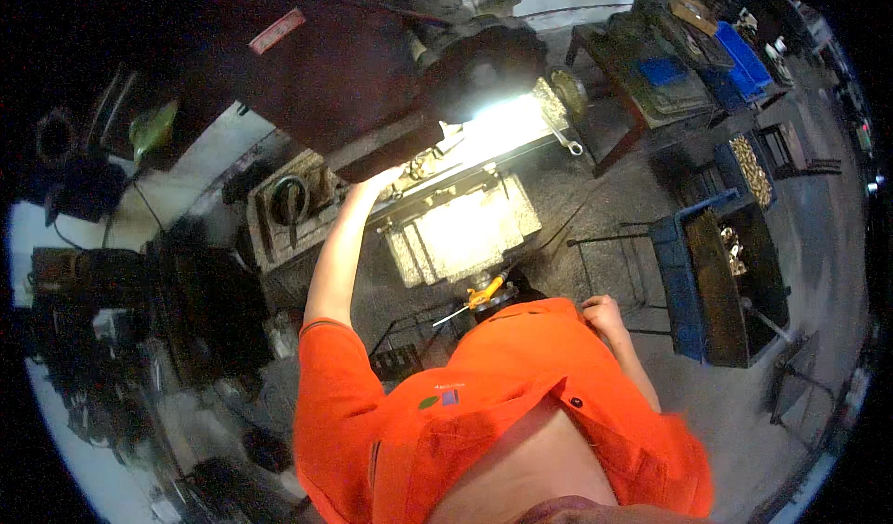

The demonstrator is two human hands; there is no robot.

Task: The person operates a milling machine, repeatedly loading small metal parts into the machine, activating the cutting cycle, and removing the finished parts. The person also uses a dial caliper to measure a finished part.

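My left hand reaches forward to the machine table and touches, or is close to, a row of small metal parts. Glare and the parts hide its fingers, so their grip does not show. Low beside my orange shirt, my right hand is curled closed; anything inside it is hidden. An orange air blow gun with a thin metal nozzle sits just in front of my waist, below the brightly lit metal saddle. Toward the table's right end lies a wrench.
A ring-shaped metal piece rests on the table's left end. To the right stand a blue bin with metal parts and a smaller tray of brass-coloured pieces. Farther back is a workbench with blue trays. A dark machine body rises ahead.
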